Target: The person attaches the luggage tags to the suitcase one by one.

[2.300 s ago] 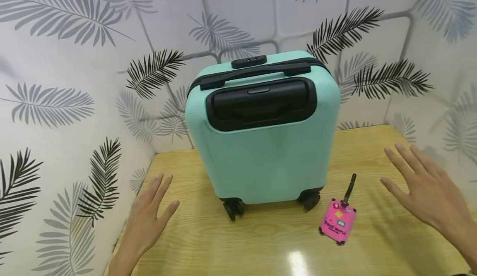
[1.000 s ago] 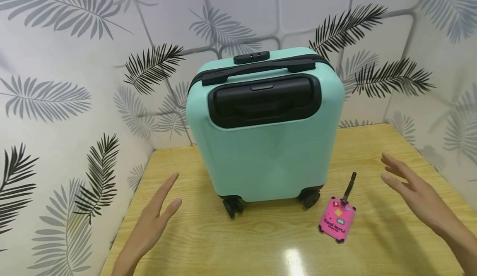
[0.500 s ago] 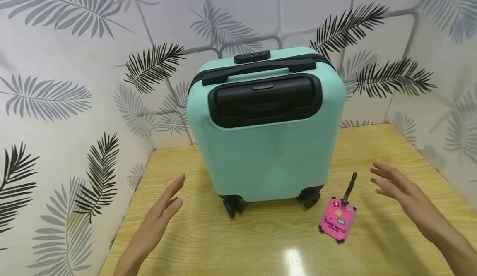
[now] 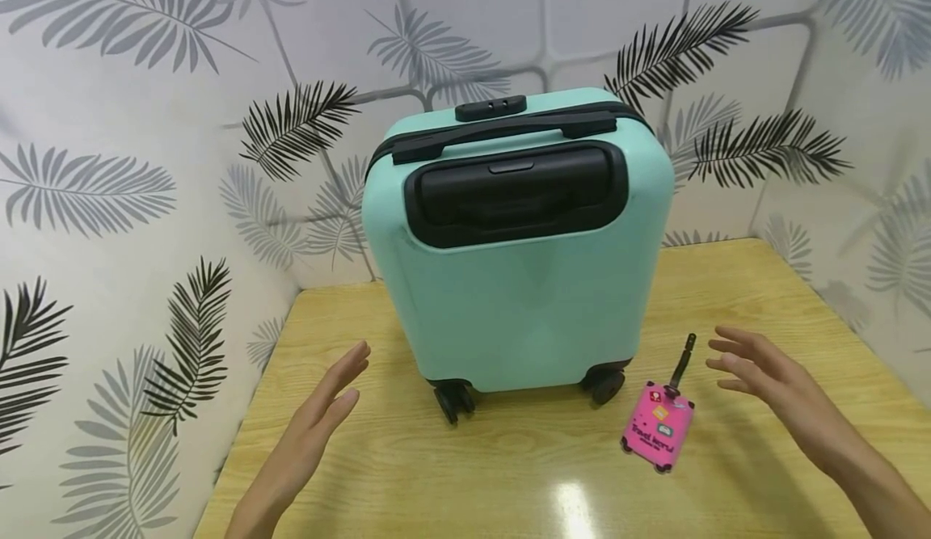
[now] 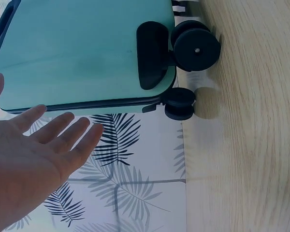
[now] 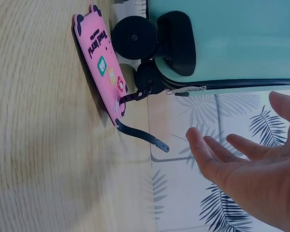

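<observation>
Two bare hands flank a suitcase, both with nothing in their grasp. Farthest left, a pale wall (image 4: 102, 119) printed with grey and black feathery leaves runs down beside the wood-grain counter (image 4: 436, 474) and continues behind it. Next comes the left hand (image 4: 309, 427), raised above the counter, its fingers relaxed and extended with the thumb held apart; the left wrist view shows the palm uncurled and slight gaps between the fingers. It touches neither suitcase nor counter. In the middle, the mint-green suitcase (image 4: 534, 313) stands upright on the counter on black wheels, a front left wheel (image 4: 454, 400) and a front right wheel (image 4: 604, 384) showing below its face. A black carry handle (image 4: 502, 133) and a combination lock (image 4: 490, 109) sit at the top, above a dark recessed panel (image 4: 516, 191). Just right of the front right wheel, a pink luggage tag (image 4: 658, 426) marked "Travel World" lies on the counter, its black strap (image 4: 681, 371) pointing away toward the back. Rightmost, the right hand (image 4: 781, 389) hangs above the counter near the tag, fingers loosely bent and thumb separate, in contact with neither tag nor suitcase.
</observation>
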`<state>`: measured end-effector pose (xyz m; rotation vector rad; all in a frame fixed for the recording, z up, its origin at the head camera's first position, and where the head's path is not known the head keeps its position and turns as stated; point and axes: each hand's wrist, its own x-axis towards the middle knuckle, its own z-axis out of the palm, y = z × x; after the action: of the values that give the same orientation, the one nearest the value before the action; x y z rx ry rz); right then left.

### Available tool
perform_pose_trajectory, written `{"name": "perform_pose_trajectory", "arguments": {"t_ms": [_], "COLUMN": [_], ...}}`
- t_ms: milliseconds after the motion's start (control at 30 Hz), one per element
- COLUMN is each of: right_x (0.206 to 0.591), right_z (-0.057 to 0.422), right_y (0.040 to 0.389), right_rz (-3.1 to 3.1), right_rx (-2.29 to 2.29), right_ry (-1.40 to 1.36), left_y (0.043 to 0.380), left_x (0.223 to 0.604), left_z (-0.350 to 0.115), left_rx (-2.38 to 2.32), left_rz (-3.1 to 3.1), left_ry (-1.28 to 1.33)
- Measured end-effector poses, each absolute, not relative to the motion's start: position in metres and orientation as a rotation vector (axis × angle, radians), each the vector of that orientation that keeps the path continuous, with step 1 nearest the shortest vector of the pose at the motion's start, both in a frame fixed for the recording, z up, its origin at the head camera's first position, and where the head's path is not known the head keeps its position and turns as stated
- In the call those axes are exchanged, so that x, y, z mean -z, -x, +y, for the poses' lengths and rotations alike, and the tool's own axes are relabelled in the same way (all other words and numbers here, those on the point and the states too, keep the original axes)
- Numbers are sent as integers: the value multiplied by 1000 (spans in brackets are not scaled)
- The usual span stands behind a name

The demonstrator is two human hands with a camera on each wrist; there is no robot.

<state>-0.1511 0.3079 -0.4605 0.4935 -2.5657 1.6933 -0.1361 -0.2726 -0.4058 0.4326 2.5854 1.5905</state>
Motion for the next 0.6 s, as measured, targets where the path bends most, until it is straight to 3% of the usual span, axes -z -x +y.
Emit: {"name": "perform_pose_trajectory", "arguments": {"t_ms": [600], "right_x": [476], "right_z": [300], "right_y": [157], "right_rz": [-2738], "right_rx": [-1693], "right_ry": [-107], "left_y": [132], "left_x": [403], "left_z": [-263], "left_rx": [-1669], "left_rz": [2452], "left_ry": [-454]}}
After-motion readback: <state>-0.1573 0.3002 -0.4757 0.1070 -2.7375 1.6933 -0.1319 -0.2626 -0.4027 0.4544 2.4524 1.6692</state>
